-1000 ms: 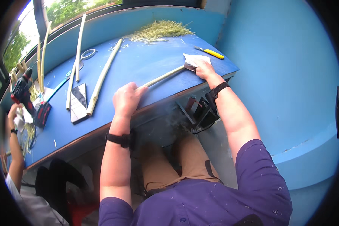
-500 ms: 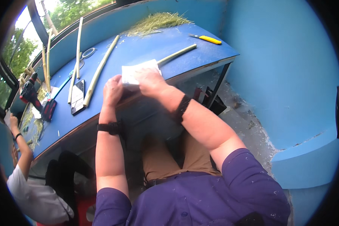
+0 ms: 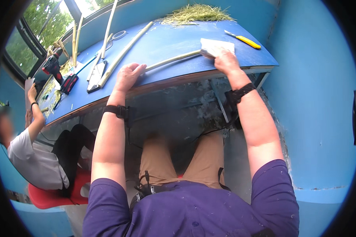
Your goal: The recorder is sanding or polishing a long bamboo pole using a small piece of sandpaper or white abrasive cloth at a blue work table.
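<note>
A thin pale-green stick (image 3: pixel 172 61), which looks like a bamboo cane, lies slantwise over the table's front edge. My left hand (image 3: pixel 129 76) is closed around its near left end. At its other end, my right hand (image 3: pixel 227 62) grips a folded white sheet (image 3: pixel 217 44) of paper-like material, wrapped over the stick. The sheet hides that tip. Beyond the right hand lies a yellow utility knife (image 3: pixel 247 40) with its blade out.
The blue table (image 3: pixel 178 37) holds a thicker bamboo pole (image 3: pixel 126 51), a phone (image 3: pixel 97 77), a tape roll (image 3: pixel 119 35), a cordless drill (image 3: pixel 59 73) and a heap of dry straw (image 3: pixel 197 15). At far left, a seated person (image 3: pixel 35 158) holds something flat.
My right hand has slid the white sheet rightward along the stick, away from my left hand, uncovering the stick between them. My head view has shifted, moving the table in the picture.
</note>
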Tool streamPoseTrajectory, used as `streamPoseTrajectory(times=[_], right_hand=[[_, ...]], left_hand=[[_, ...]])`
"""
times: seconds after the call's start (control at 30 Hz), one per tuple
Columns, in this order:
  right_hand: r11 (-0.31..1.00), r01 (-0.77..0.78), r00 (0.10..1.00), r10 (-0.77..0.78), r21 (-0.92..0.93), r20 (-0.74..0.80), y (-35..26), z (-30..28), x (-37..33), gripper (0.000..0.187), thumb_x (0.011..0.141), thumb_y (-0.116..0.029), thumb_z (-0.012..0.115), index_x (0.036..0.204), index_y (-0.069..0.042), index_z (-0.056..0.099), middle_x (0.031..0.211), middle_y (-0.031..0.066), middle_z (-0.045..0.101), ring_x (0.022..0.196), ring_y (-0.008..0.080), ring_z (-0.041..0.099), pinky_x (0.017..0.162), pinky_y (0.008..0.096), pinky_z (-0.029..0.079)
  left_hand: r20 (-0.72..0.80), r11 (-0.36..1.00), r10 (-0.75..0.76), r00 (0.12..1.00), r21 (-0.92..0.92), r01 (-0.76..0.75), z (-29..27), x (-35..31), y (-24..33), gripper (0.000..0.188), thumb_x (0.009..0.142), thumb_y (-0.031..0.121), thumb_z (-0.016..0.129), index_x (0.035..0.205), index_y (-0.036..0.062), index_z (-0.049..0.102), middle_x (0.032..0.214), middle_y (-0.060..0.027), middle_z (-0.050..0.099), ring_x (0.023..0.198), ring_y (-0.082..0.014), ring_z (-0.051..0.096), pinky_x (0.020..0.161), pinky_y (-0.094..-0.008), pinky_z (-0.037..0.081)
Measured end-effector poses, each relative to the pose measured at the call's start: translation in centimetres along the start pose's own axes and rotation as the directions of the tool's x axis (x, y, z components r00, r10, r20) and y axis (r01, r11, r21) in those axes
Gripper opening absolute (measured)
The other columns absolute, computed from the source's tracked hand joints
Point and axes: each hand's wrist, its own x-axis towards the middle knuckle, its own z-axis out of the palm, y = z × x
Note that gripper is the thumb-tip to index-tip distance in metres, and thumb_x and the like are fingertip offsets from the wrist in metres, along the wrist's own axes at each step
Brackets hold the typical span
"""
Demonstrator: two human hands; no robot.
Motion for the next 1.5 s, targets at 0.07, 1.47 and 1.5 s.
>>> streamPoseTrajectory(times=[0.07,1.47,1.5], right_hand=[[1.000,-0.022,0.997,0.021,0.021,0.078,-2.4,-1.8,-0.2,0.042,0.081,-0.011,0.049,0.122,-0.014,0.059,0.124,0.0108,0.059,0.117,0.0274,0.054,0.098,0.0418,0.044],[0.987,0.157,0.963,-0.160,-0.032,-0.216,-4.7,-3.8,-5.1,0.045,0.073,0.004,0.053,0.116,-0.008,0.062,0.115,0.0124,0.063,0.113,0.0306,0.054,0.100,0.0405,0.039],[0.992,0.117,0.969,-0.124,-0.046,-0.212,-4.6,-3.6,-5.2,0.045,0.073,0.003,0.053,0.116,-0.008,0.062,0.114,0.0125,0.063,0.112,0.0308,0.055,0.099,0.0409,0.040]], left_hand=[[-0.019,1.000,-0.016,1.000,-0.017,0.016,-0.9,-0.8,-1.0,0.040,0.087,0.044,0.061,0.081,0.0061,0.071,0.069,-0.0074,0.066,0.066,-0.0177,0.060,0.064,-0.0331,0.046],[0.105,0.965,0.064,0.992,-0.261,-0.035,-1.0,-2.0,-1.3,0.029,0.079,0.027,0.074,0.094,0.0027,0.069,0.080,-0.0025,0.067,0.076,-0.0099,0.059,0.072,-0.0259,0.048],[0.104,0.966,0.052,0.993,-0.257,-0.024,-0.9,-2.0,-1.0,0.029,0.079,0.027,0.074,0.094,0.0027,0.069,0.080,-0.0025,0.067,0.076,-0.0099,0.059,0.072,-0.0259,0.048]])
